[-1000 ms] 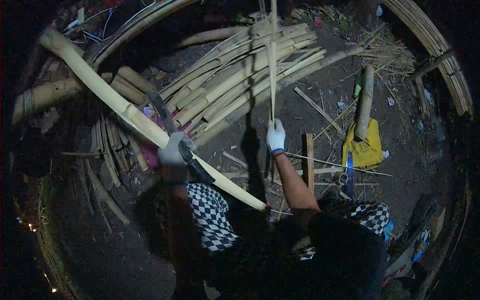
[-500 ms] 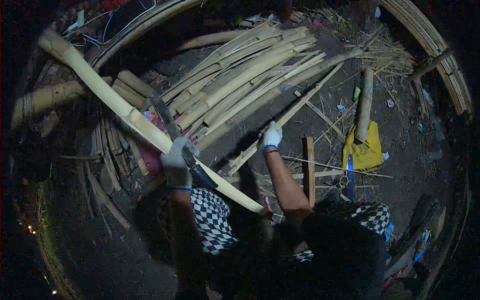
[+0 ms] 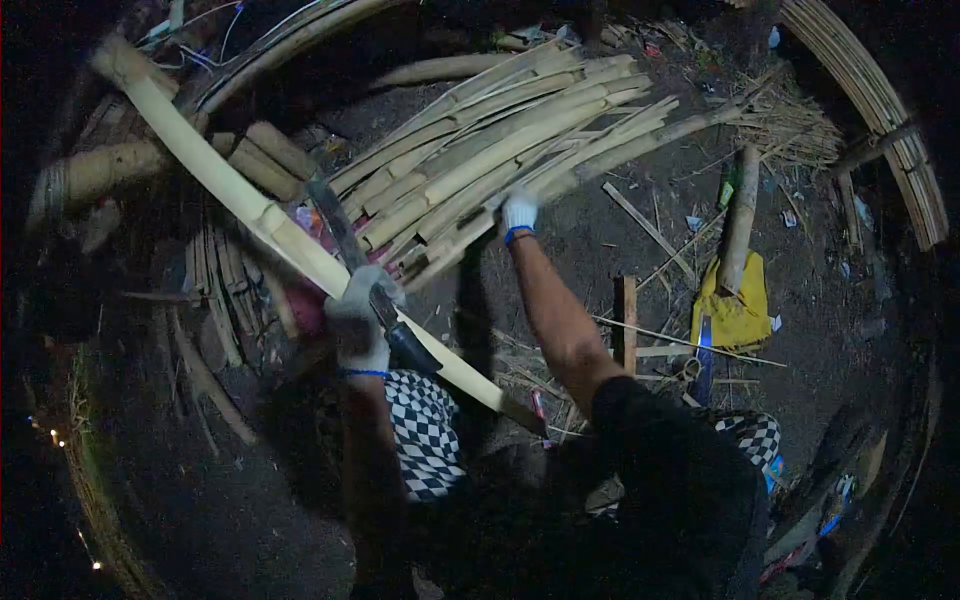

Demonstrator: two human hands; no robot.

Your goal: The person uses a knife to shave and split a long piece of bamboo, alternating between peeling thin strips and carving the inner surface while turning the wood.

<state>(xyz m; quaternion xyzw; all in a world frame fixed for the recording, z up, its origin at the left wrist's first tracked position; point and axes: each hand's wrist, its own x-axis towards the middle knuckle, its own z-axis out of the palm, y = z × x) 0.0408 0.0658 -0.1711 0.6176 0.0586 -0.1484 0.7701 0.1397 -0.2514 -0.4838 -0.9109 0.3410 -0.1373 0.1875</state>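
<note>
My left hand (image 3: 362,315), in a white glove, is closed around a long pale split bamboo strip (image 3: 190,150) and a machete (image 3: 340,230). The strip slants from the upper left down to my lap. The machete's black handle lies under my thumb side and its blade points up and away. My right hand (image 3: 519,213), also gloved and slightly blurred, grips another bamboo strip (image 3: 455,252) at the near edge of a pile of split bamboo (image 3: 500,145). Its fingers are partly hidden from above.
To the right a bamboo pole (image 3: 740,215) rests on a yellow cloth (image 3: 735,310), beside a blue-edged blade (image 3: 704,365). A wooden stake (image 3: 627,325) stands nearby. Cut bamboo sections (image 3: 265,160) lie at left, and a bundle of thin sticks (image 3: 790,130) at the back right.
My right hand has moved up and left, carrying its bamboo strip from the open ground onto the near side of the pile. My left hand keeps its hold on the other strip and the machete.
</note>
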